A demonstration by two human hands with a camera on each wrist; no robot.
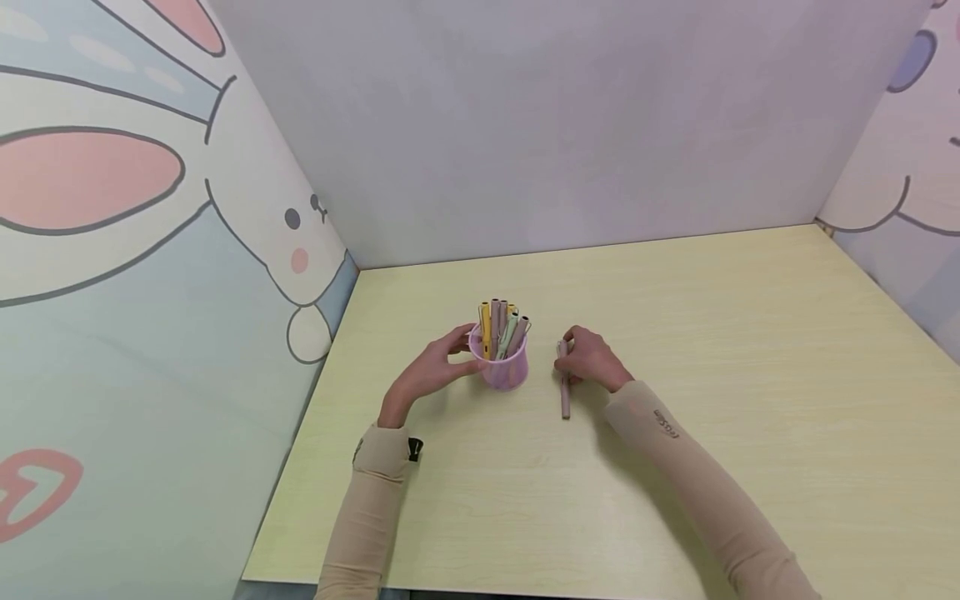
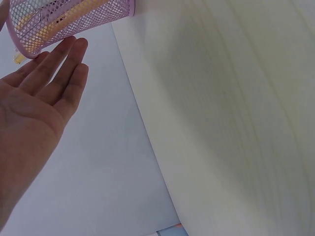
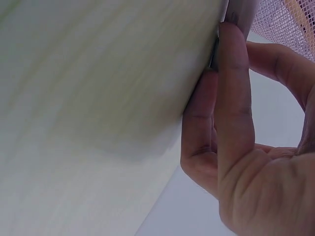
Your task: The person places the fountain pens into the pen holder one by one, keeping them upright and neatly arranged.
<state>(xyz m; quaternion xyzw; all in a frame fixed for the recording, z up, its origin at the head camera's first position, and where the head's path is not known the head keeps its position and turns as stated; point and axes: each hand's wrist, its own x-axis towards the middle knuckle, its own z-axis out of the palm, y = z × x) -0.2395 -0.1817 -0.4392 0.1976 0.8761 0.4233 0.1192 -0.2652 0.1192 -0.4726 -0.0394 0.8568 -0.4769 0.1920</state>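
A pink mesh pen holder (image 1: 504, 375) stands upright on the table with several yellow, mauve and pale green pens (image 1: 498, 325) in it. My left hand (image 1: 435, 367) holds the holder from its left side, thumb in front and fingers behind; in the left wrist view the fingertips (image 2: 74, 49) touch the mesh near the rim. To the right of the holder, a mauve pen (image 1: 566, 400) lies along the tabletop, pointing away from me. My right hand (image 1: 592, 360) pinches its far part between thumb and fingers. Part of that pen is hidden by the fingers.
The pale wood-grain table (image 1: 720, 333) meets a plain wall (image 1: 570, 125) at the back. On the left rises a wall with a cartoon rabbit (image 1: 262, 208). A black clip (image 1: 415, 449) shows beside the left sleeve cuff.
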